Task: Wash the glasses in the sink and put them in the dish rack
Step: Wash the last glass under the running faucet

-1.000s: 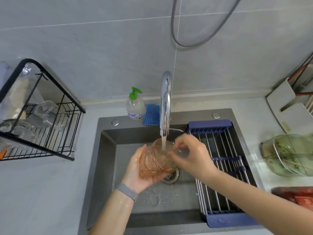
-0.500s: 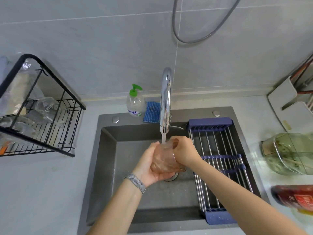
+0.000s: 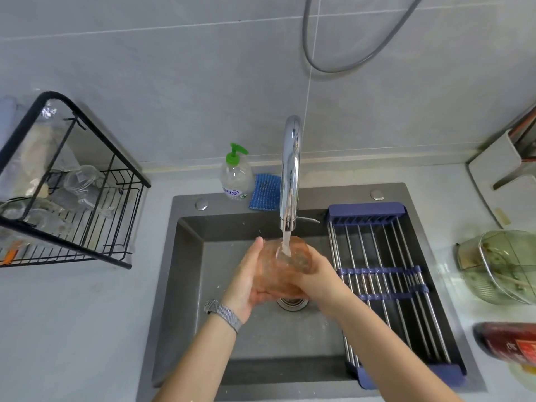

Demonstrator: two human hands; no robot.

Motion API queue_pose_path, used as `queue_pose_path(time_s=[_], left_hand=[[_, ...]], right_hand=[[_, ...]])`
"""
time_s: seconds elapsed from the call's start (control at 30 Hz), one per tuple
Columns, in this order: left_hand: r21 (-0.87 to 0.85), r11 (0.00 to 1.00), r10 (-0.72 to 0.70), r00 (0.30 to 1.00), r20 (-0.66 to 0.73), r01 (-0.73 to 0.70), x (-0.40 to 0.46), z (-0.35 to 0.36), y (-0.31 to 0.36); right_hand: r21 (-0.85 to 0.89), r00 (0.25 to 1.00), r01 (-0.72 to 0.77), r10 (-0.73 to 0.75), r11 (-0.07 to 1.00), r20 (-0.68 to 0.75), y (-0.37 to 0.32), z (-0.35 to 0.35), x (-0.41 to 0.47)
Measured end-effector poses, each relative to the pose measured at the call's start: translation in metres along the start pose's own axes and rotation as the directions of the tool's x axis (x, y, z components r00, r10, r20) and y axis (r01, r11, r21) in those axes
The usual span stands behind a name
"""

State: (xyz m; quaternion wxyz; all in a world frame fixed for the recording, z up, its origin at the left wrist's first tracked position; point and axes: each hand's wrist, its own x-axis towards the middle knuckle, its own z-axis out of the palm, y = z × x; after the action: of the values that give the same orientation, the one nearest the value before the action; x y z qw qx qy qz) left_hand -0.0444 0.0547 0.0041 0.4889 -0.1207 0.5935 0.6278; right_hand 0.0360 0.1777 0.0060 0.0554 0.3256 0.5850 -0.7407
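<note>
A clear glass [image 3: 282, 264] is held over the grey sink [image 3: 185, 256], right under the chrome faucet [image 3: 290, 175]; running water pours into it. My left hand [image 3: 246, 281] cups the glass from the left and below. My right hand [image 3: 322, 278] grips it from the right. The black wire dish rack [image 3: 116, 216] stands on the counter at the left, with several clear glasses [image 3: 82, 181] inside.
A blue roll-up drying rack [image 3: 385, 274] covers the sink's right side. A soap bottle [image 3: 235, 177] and a blue sponge [image 3: 265, 192] sit behind the sink. A green lidded container [image 3: 504, 265] and a red package [image 3: 513, 343] lie on the right counter.
The glass has turned in my hands under the water stream. My right hand slid from the rim down to the glass's right side, and my left hand shifted slightly underneath.
</note>
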Motion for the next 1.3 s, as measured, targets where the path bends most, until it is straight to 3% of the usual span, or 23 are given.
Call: queue_pose_path(time_s=[0.03, 0.07, 0.17, 0.23, 0.33, 0.37, 0.4, 0.5, 0.53, 0.6, 0.63, 0.67, 0.77, 0.8, 0.93, 1.03, 1.1, 1.2, 1.23, 1.3], left_hand=[[-0.037, 0.999, -0.038, 0.999, -0.012, 0.038, 0.002, -0.002, 0.001], [-0.070, 0.993, -0.097, 0.995, -0.014, 0.096, 0.001, -0.001, 0.003], [0.007, 0.981, -0.191, 0.979, -0.066, 0.192, 0.004, 0.002, -0.002], [0.019, 0.978, -0.206, 0.973, -0.107, 0.209, 0.007, 0.000, -0.005], [-0.023, 0.959, -0.284, 0.950, -0.129, 0.283, 0.009, -0.008, -0.003], [-0.009, 0.953, -0.303, 0.946, -0.115, 0.304, 0.009, -0.010, -0.004], [0.021, 0.948, -0.314, 0.944, -0.101, 0.318, 0.009, -0.010, -0.005], [0.139, 0.935, -0.308, 0.941, -0.138, 0.326, 0.012, -0.010, -0.004], [0.162, 0.932, -0.298, 0.941, -0.159, 0.323, 0.013, -0.011, -0.001], [0.191, 0.935, -0.265, 0.947, -0.180, 0.298, 0.016, -0.015, 0.003], [0.207, 0.935, -0.255, 0.951, -0.177, 0.289, 0.017, -0.017, 0.004], [0.220, 0.932, -0.255, 0.953, -0.162, 0.287, 0.017, -0.016, 0.004], [0.245, 0.922, -0.273, 0.952, -0.135, 0.299, 0.017, -0.011, -0.001], [0.265, 0.914, -0.279, 0.951, -0.135, 0.306, 0.017, -0.011, 0.000], [0.382, 0.877, -0.291, 0.955, -0.058, 0.290, 0.017, -0.018, 0.007], [0.066, 0.997, -0.042, 0.990, 0.131, 0.034, 0.017, -0.013, -0.004], [-0.124, 0.988, 0.105, 0.991, 0.079, -0.095, 0.020, -0.011, -0.016], [-0.138, 0.988, 0.069, 0.997, 0.035, -0.064, 0.027, -0.011, -0.025], [-0.103, 0.994, 0.047, 0.999, 0.026, -0.044, 0.026, -0.009, -0.024], [-0.001, 1.000, 0.024, 1.000, 0.001, -0.024, 0.026, -0.005, -0.020]], right_hand=[[0.014, 0.999, 0.017, -0.018, 1.000, 0.045, 0.005, 0.001, -0.002], [-0.088, 0.998, 0.044, -0.040, 0.995, 0.039, 0.006, 0.002, -0.002], [-0.625, 0.978, -0.001, -0.130, 0.781, -0.163, 0.004, 0.000, 0.014], [-0.685, 0.980, -0.019, -0.120, 0.728, -0.155, -0.001, -0.003, 0.022], [-0.654, 0.988, 0.074, 0.034, 0.753, 0.151, -0.006, -0.016, 0.024], [-0.629, 0.979, 0.075, 0.062, 0.774, 0.193, -0.008, -0.018, 0.023], [-0.611, 0.982, 0.059, 0.066, 0.789, 0.179, -0.009, -0.018, 0.022], [-0.624, 0.996, 0.029, -0.075, 0.781, -0.048, 0.000, -0.008, 0.019], [-0.571, 0.996, 0.038, -0.075, 0.820, -0.041, 0.003, -0.006, 0.017], [-0.371, 0.989, 0.059, -0.005, 0.927, 0.147, 0.006, -0.009, 0.011], [-0.324, 0.976, 0.066, 0.007, 0.944, 0.218, 0.006, -0.011, 0.008], [-0.357, 0.980, 0.086, -0.014, 0.930, 0.198, 0.006, -0.012, 0.009], [-0.577, 0.989, 0.000, -0.088, 0.816, -0.123, 0.009, -0.003, 0.017], [-0.578, 0.986, -0.031, -0.071, 0.815, -0.152, 0.011, -0.001, 0.016], [-0.287, 0.983, -0.065, 0.111, 0.956, 0.146, 0.008, -0.018, 0.005], [-0.023, 0.977, -0.170, 0.172, 0.985, 0.126, 0.010, -0.009, -0.003], [0.099, 0.977, -0.213, 0.214, 0.972, 0.003, 0.011, 0.010, -0.007], [-0.086, 0.971, -0.224, 0.215, 0.971, -0.108, 0.008, 0.014, -0.003], [-0.243, 0.972, -0.223, 0.198, 0.944, -0.124, 0.003, 0.009, 0.002], [-0.594, 0.984, -0.154, 0.072, 0.790, -0.160, -0.005, -0.002, 0.017]])
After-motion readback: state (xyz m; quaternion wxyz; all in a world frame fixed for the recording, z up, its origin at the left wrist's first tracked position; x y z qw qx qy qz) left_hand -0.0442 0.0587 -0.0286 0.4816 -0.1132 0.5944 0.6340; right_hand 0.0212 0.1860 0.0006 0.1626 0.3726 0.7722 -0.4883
